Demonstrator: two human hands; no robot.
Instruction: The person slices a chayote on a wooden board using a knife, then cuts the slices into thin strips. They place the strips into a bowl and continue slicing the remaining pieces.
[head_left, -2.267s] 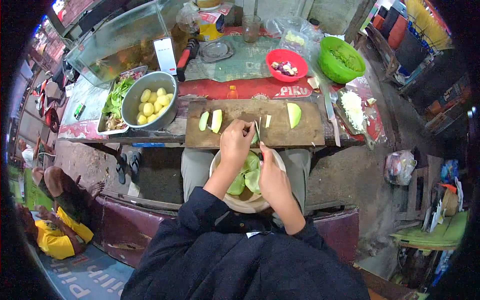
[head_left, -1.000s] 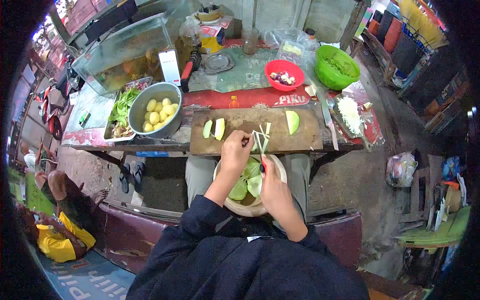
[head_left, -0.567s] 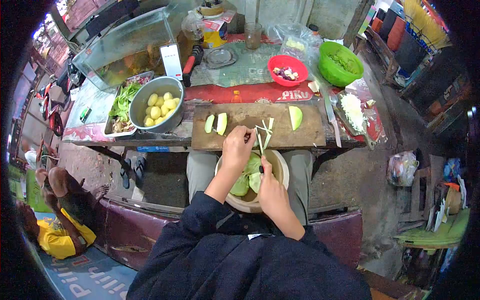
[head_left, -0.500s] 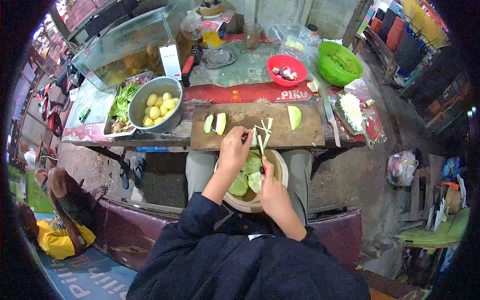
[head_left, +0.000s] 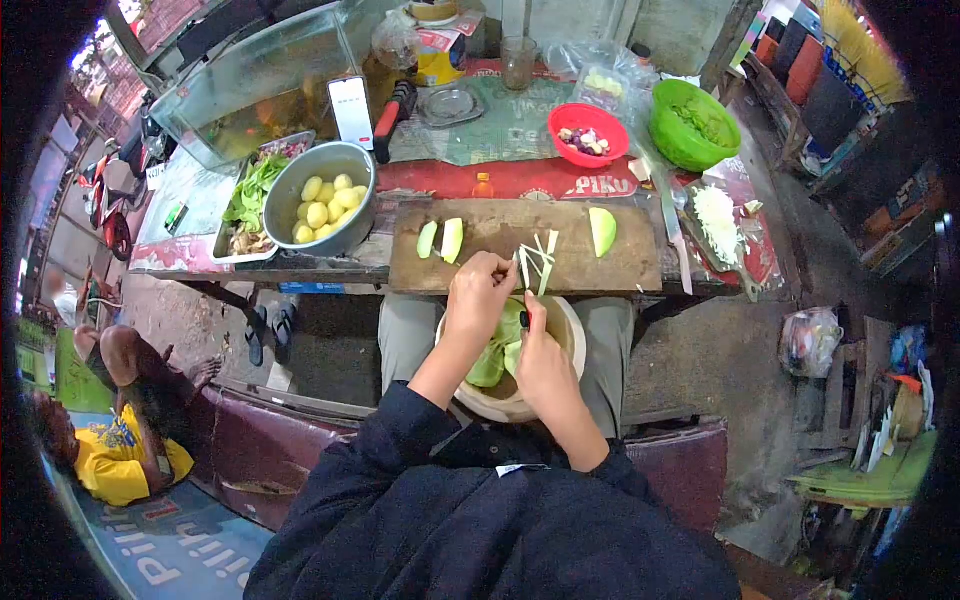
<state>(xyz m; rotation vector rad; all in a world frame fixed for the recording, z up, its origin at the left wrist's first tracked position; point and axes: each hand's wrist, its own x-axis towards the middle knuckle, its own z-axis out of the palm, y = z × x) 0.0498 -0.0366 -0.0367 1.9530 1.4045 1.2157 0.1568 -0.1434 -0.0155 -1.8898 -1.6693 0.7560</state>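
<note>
My right hand (head_left: pixel 545 350) grips a knife (head_left: pixel 524 318) by its dark handle, the blade pointing away over the near edge of the wooden cutting board (head_left: pixel 625 240). Close to the blade, my left hand (head_left: pixel 482 290) is closed in a pinch on a pale green vegetable piece, mostly hidden by the fingers. Thin cut strips (head_left: pixel 545 258) lie on the board just right of the fingertips. Two pale green slices (head_left: pixel 453 240) rest on the left, and a larger wedge (head_left: pixel 602 232) on the right. Below, a round bowl (head_left: pixel 574 360) in my lap holds peeled green vegetable pieces (head_left: pixel 487 366).
A metal pot of peeled potatoes (head_left: pixel 322 215) stands left, beside a tray of leafy greens (head_left: pixel 250 195). Behind the board are a red bowl (head_left: pixel 588 135) and a green bowl (head_left: pixel 695 125). Another knife (head_left: pixel 677 240) and a board of white shreds (head_left: pixel 718 225) lie right. A person (head_left: pixel 130 450) sits at left.
The view has shifted slightly, moving the table rightward in the picture. My hands stay together at the board's near edge, and the knife now points more steeply away from me.
</note>
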